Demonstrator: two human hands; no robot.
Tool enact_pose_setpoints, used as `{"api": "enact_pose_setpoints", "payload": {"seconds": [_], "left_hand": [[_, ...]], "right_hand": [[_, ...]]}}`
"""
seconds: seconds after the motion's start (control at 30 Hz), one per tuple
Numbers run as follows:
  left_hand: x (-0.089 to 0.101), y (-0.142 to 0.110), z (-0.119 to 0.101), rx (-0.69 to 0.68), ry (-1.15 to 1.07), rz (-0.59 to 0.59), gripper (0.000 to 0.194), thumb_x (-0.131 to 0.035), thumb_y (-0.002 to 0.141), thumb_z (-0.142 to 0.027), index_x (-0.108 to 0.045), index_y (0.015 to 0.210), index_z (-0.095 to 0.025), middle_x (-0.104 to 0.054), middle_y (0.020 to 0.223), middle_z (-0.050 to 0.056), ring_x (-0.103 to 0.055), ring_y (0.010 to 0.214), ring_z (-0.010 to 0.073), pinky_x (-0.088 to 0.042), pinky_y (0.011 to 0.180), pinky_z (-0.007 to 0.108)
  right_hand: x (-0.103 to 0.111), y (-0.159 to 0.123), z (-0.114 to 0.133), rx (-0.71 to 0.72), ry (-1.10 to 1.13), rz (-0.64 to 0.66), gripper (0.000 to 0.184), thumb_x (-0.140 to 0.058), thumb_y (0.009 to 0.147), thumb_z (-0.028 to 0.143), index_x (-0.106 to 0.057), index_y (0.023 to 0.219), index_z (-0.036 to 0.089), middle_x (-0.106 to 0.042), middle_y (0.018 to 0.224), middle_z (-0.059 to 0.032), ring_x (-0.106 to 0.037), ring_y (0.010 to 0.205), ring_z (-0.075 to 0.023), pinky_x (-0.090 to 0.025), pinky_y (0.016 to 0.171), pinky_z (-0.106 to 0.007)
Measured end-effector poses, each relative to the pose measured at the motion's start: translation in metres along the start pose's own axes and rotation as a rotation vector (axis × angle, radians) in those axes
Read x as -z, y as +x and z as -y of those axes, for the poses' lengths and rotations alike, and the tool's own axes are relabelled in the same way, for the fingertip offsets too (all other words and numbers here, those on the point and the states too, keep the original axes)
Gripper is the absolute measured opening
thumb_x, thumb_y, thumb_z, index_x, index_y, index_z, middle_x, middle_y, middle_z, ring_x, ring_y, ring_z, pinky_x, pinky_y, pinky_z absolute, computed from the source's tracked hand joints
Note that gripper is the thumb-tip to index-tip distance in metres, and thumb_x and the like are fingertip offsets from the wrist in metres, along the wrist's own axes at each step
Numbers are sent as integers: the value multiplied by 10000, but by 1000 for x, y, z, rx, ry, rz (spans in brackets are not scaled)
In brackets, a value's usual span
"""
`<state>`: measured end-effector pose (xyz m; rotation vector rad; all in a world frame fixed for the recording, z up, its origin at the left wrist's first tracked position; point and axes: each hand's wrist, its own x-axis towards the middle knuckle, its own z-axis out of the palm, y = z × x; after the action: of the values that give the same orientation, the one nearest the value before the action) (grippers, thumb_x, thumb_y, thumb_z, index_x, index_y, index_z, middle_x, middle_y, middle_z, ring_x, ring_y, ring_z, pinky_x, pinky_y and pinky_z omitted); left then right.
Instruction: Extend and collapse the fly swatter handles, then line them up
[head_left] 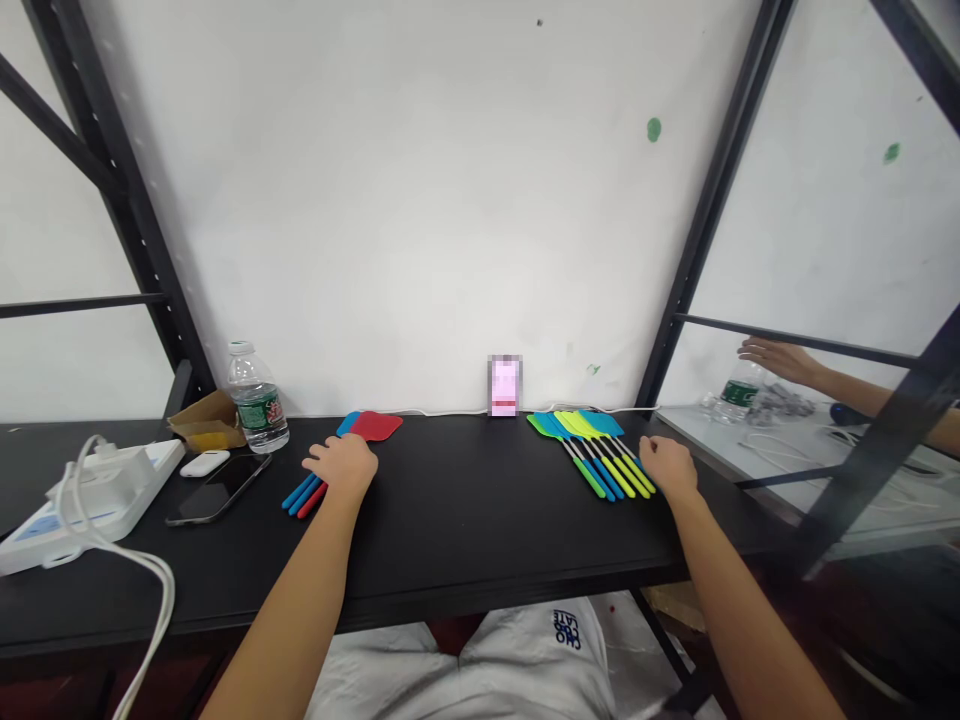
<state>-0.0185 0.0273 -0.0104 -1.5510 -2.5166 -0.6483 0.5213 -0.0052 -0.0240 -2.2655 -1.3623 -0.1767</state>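
Observation:
My left hand (343, 465) lies over the middle of a small group of flat-headed, long-handled tools that look like fly swatters, its fingers partly spread toward the left. A red swatter (377, 427) has its head showing beyond the hand, and blue handles (301, 493) stick out below it. On the right, my right hand (670, 464) rests on the table with curled fingers, just beside a row of similar swatters. That row holds a green swatter (589, 477), yellow swatters (621, 472) and blue ones (604, 480), with metal rods between heads and handles.
A phone-like upright screen (505, 386) leans at the wall. Left on the black table (465, 510) are a water bottle (259, 400), cardboard box (208, 422), white earbud case (205, 464), dark phone (219, 490) and power strip (97, 495) with cables. Another person's hand (780, 358) shows beyond the right frame.

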Motion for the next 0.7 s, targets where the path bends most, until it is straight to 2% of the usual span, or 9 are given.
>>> {"api": "enact_pose_setpoints", "payload": {"seconds": [0.1,0.27,0.33,0.43,0.53,0.63,0.7], "left_hand": [[-3,-1,-4,41,88,27,377,-473,764,-282,-632,1051,-96,-562,1146,270,-474,1054,411,-319,815,551],[-5,-7,-9,-80,115,80,343,-475,761,-208,-660,1029,-102,-602,1134,254,-516,1085,388,-357,852,485],[-6,-8,-11,-124,97,143,350,-479,762,-214,-660,1040,-101,-612,1140,247,-532,1094,388,-388,845,455],[-8,-9,-14,-155,57,214,364,-483,773,-260,-658,1049,-98,-620,1142,243,-553,1084,394,-434,803,428],[-8,-12,-20,-182,-8,242,358,-429,823,-305,-648,1028,-108,-642,1093,227,-591,1040,377,-454,775,414],[-5,-20,-30,-235,-68,199,379,-341,887,-344,-610,1024,-116,-654,1027,211,-633,952,339,-456,741,391],[-2,-29,-38,-300,-106,144,389,-302,913,-376,-587,1005,-128,-658,969,190,-645,888,311,-447,712,364]], "right_hand": [[0,0,1,2,-2,-6,437,-351,907,398,-705,865,146,-676,892,-184,-637,854,-290,-438,706,-339],[3,-4,4,11,4,-51,421,-363,907,396,-694,818,151,-665,835,-163,-614,779,-257,-389,638,-302],[3,-6,7,16,24,-111,401,-381,905,385,-681,774,153,-652,774,-144,-591,717,-229,-354,608,-286],[2,-14,20,55,82,-308,386,-385,912,365,-645,719,155,-620,690,-110,-539,644,-188,-304,585,-276],[-3,-29,48,201,142,-475,401,-345,935,350,-599,689,161,-598,663,-88,-503,625,-168,-292,596,-280],[-13,-53,85,444,202,-427,386,-345,937,333,-554,654,175,-577,643,-63,-482,598,-154,-303,610,-273],[-21,-72,112,690,239,-349,349,-376,931,324,-550,664,180,-578,663,-55,-492,616,-152,-310,628,-267]]}}
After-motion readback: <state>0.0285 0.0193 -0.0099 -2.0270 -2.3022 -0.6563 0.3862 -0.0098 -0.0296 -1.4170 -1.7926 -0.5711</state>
